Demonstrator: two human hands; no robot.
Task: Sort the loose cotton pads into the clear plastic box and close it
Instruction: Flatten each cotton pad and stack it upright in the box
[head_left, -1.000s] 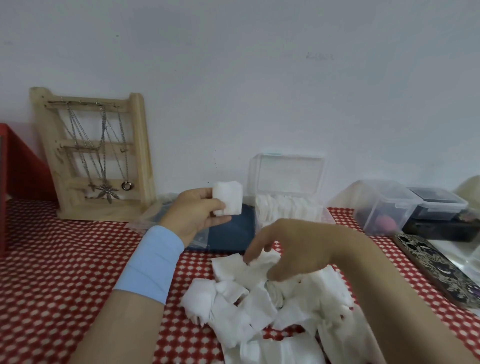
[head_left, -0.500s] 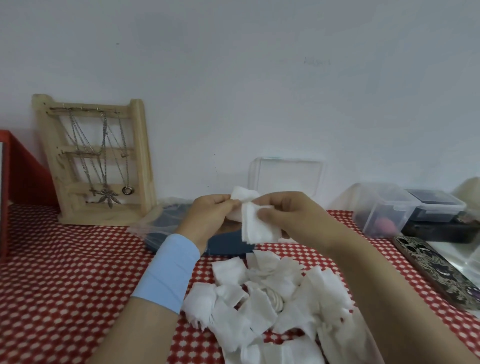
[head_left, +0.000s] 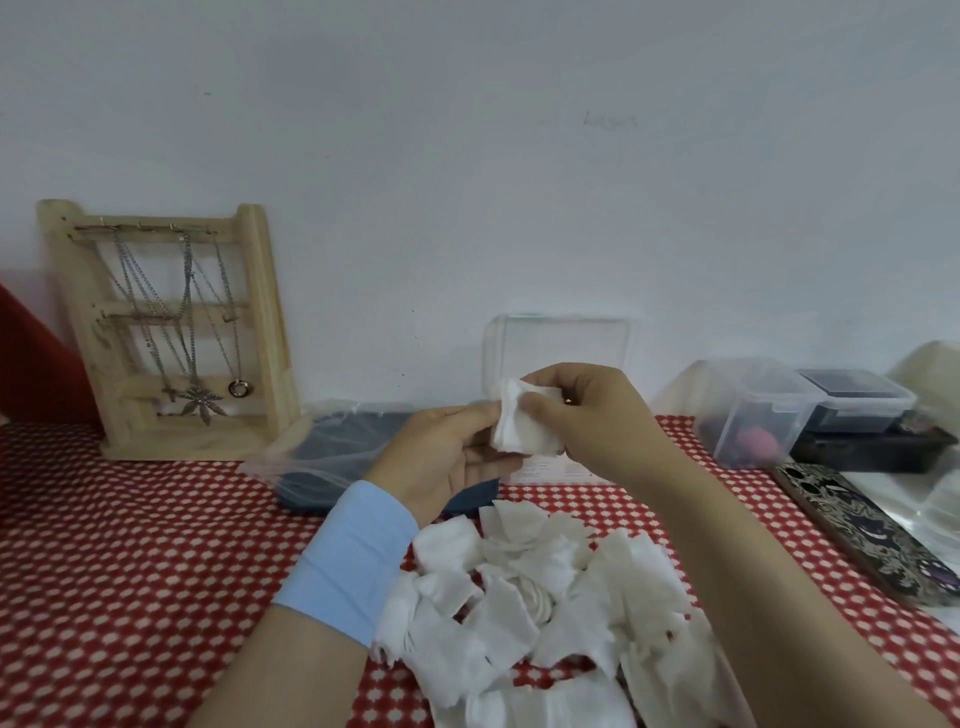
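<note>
Pad heap (head_left: 524, 613) before open box (head_left: 558, 348)

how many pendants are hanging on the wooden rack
3, all low on the wooden rack: a small cross on the left, a leaf in the middle, a ring on the right. The tangled chains may hide more.

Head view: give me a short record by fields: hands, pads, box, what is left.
left hand: holds the small stack of pads by its left edge
right hand: pinches the same stack from the right
box: lid standing open, body mostly hidden behind the hands
loose pile: many pads on the red dotted cloth
left to do: pile unsorted, box not closed
</note>
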